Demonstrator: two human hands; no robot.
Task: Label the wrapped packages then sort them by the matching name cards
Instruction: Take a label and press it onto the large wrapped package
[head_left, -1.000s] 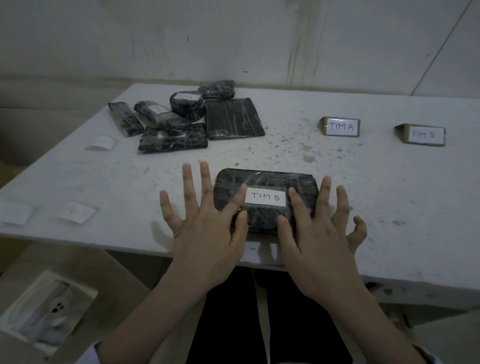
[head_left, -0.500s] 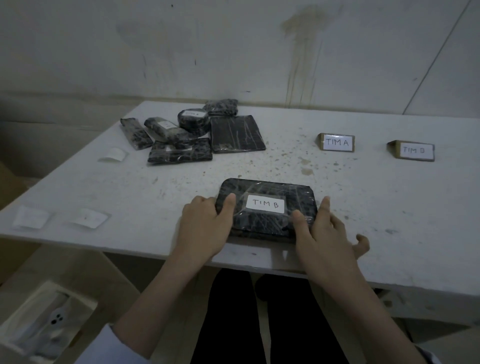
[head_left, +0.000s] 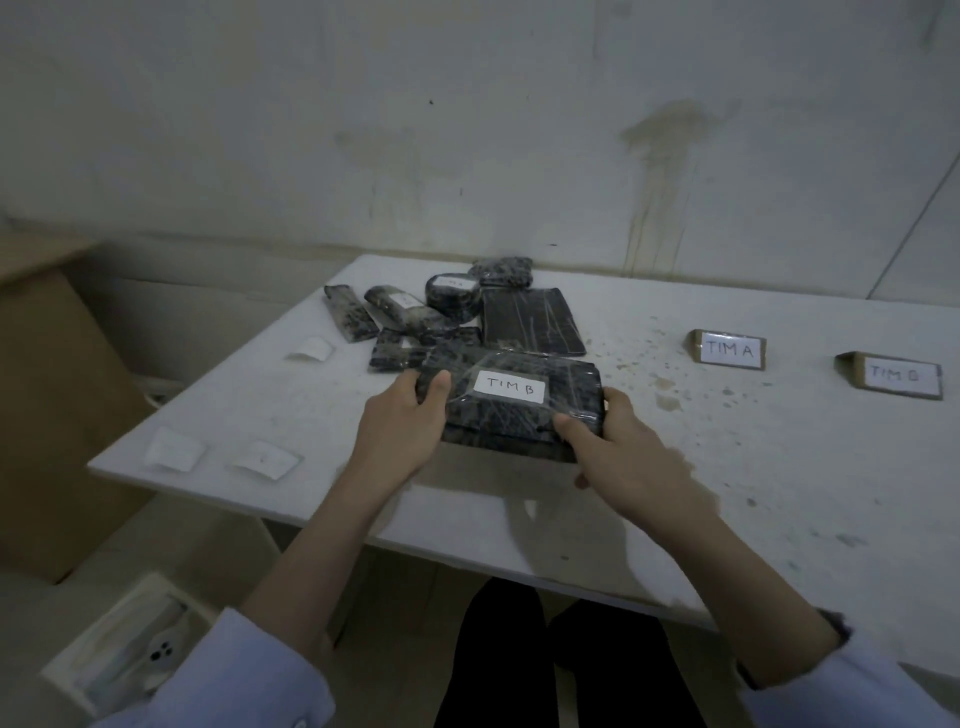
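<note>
White, scuffed table, its top speckled with dark flecks and stains, most of them right of centre. It stood against a grey plaster wall with brownish drip stains.

Both hands held one black film-wrapped package by its short ends. The left hand curled round the left end with the thumb on top. The right hand curled round the right end, thumb on the near corner. A white label on the top face read "TIM B". The package sat in the middle of the table, just in front of the pile, and seemed lifted off the surface.

The pile of other wrapped packages lay at the far left, a few with small white labels too blurred to read. The "TIM A" name card stood on the right. A second name card stood further right, its last letter unclear.

Three white paper slips lay on the left side: one near the pile and two by the near edge.

A brown cardboard box stood left of the table. A shallow open box lay on the floor, lower left.
</note>
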